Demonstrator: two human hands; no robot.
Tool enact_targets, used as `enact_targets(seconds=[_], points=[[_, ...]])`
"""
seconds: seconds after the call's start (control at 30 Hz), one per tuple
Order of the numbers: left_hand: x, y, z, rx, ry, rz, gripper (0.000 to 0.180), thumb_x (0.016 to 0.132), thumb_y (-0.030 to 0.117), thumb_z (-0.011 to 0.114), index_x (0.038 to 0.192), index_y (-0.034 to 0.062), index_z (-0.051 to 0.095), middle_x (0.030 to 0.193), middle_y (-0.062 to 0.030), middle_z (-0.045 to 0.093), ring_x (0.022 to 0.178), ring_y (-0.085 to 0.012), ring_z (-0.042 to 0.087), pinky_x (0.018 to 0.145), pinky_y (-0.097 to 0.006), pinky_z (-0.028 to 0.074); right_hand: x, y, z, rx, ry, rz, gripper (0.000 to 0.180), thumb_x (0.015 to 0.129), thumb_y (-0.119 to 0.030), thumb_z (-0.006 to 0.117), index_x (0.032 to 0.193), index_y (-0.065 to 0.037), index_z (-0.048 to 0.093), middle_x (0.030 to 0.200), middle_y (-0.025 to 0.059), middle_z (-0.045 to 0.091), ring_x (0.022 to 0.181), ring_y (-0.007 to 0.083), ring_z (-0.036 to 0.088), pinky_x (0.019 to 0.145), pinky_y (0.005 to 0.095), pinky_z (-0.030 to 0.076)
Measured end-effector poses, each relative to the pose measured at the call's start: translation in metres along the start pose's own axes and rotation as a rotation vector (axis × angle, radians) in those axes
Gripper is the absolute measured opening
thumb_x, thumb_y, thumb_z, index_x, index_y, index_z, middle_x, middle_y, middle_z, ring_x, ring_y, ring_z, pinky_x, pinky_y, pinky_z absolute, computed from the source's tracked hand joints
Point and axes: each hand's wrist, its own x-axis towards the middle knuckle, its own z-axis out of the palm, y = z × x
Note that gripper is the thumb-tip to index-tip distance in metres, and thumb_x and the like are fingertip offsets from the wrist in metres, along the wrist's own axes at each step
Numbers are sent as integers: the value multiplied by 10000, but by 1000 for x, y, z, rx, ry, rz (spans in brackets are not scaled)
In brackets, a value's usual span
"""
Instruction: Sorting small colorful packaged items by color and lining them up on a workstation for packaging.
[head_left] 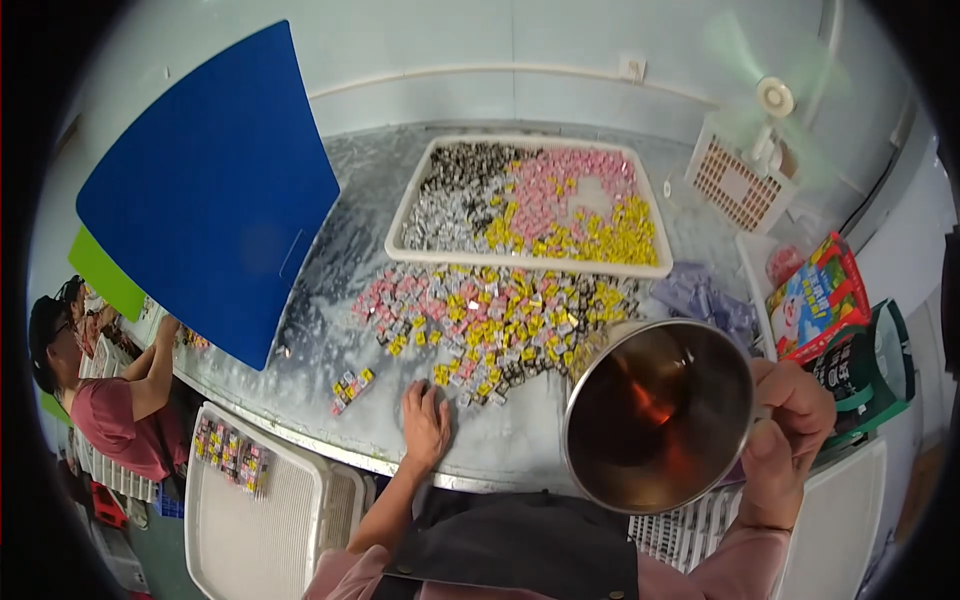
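My right hand (785, 425) grips the handle of a metal mug (592, 440), held up close above the table's front right. Its mouth faces me, and a dark reddish drink or a reflection shows inside; I cannot tell which. My left hand (427, 425) rests on the metal table (500, 440) near its front edge, fingers stretched out and holding nothing. Just beyond those fingers lies a loose pile of small pieces (490, 320) in pink, yellow, black and silver. Left of this hand sits a short row of joined pieces (352, 390). The mug hides the pile's right end.
Behind the pile, a white tray (530, 262) holds pieces sorted by colour. A blue panel (215, 190) rises at left; beyond it a person (120, 410) works. White trays (250, 540) stand below the edge. At right are purple plastic (705, 300), bags (815, 300) and a running fan (775, 100).
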Motion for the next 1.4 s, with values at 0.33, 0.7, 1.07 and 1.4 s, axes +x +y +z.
enact_targets(seconds=[0.33, 0.7, 1.07, 1.4], points=[[4, 6, 5, 9, 23, 5, 351, 933, 137, 618, 1230, -38, 551, 1357, -260, 472, 1297, -454, 420, 1109, -509, 351, 5, -12, 6, -134, 24, -13, 302, 813, -250, 787, 824, -45, 565, 706, 80, 621, 550, 119, 504, 494, 242, 352], [-2, -4, 12, 43, 46, 12, 353, 924, 134, 631, 1218, -47, 556, 1357, -259, 472, 1289, -462, 419, 1096, -516, 358, 30, -31, -6, -320, -175, -278, 252, 901, -279, 714, 802, -92, 578, 676, 19, 624, 546, 118, 527, 512, 247, 397], [-1, -10, 10, 68, 21, 18, 351, 920, 130, 634, 1216, -39, 551, 1352, -261, 472, 1283, -465, 423, 1088, -521, 362, 31, -41, -21, -512, -269, -340, 264, 844, -347, 795, 744, -183, 612, 758, -35, 687, 661, 120, 593, 633, 238, 458], [6, 11, -6, 49, 30, -17, 361, 920, 133, 637, 1230, -31, 551, 1349, -259, 475, 1284, -464, 427, 1088, -524, 365, 82, -40, -27, -402, -530, -728, 278, 915, -266, 733, 913, -47, 561, 829, 119, 655, 641, 207, 583, 567, 337, 470]])
